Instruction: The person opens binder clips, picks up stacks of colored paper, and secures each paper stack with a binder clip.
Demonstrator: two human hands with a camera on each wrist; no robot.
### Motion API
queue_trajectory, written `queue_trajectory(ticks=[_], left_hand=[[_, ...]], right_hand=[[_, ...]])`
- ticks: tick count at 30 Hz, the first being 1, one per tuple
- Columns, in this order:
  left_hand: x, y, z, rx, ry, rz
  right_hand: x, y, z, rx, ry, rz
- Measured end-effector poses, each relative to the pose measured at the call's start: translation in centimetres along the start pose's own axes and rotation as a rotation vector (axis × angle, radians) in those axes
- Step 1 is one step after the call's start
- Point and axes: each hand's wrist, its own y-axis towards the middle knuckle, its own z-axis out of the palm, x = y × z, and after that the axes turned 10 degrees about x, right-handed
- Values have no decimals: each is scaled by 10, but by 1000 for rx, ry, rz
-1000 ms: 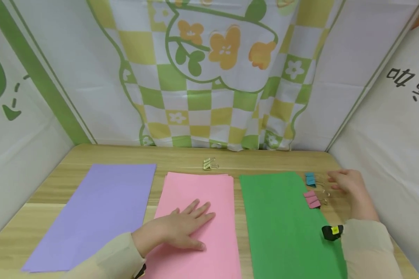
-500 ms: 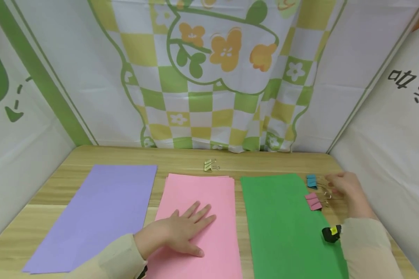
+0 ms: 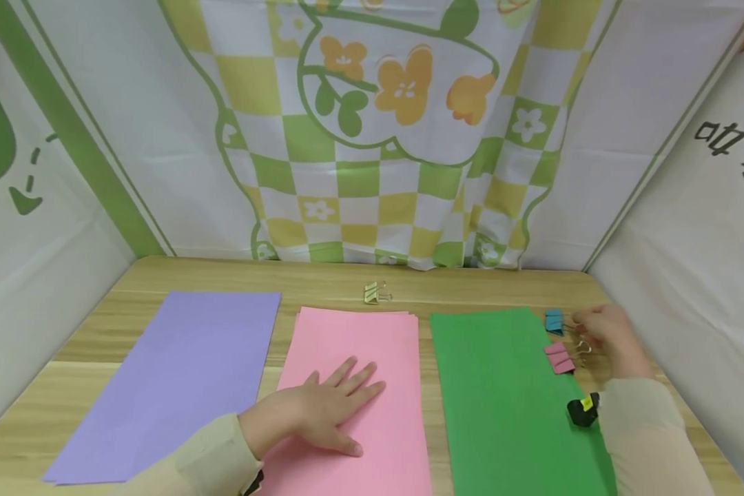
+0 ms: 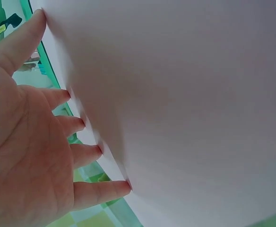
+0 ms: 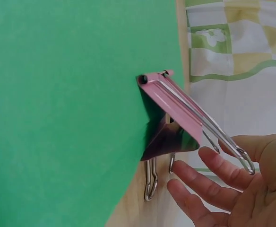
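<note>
Clip (image 3: 554,321), blue, lies beside green paper (image 3: 508,399). My right hand (image 3: 610,334) has fingers parted near it, contact unclear; left hand (image 3: 324,415) lies, fingers splayed. I advise pinching squarely, avoiding the pink clip (image 3: 559,357).

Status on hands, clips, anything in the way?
Left hand: fingers spread, touching pink paper. Right hand: at blue clip, grip unclear. Pink clip: close beside, possibly in the way.

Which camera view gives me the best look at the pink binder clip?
The right wrist view: the pink binder clip appears large and close there, its shape clear. The head view shows it small, at the right edge of the green paper. The left wrist view's distant background is too blurred to identify it.
</note>
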Motion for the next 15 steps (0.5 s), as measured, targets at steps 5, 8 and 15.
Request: queue_trajectory(ticks=[5, 8, 15], left_hand=[[-2, -1, -1, 7, -5, 2], [-2, -1, -1, 5, -1, 5], [-2, -1, -1, 7, -5, 2]], right_hand=[[0, 2, 1, -5, -4, 14], [-1, 2, 2, -7, 21, 18], [0, 2, 3, -9, 59, 26]])
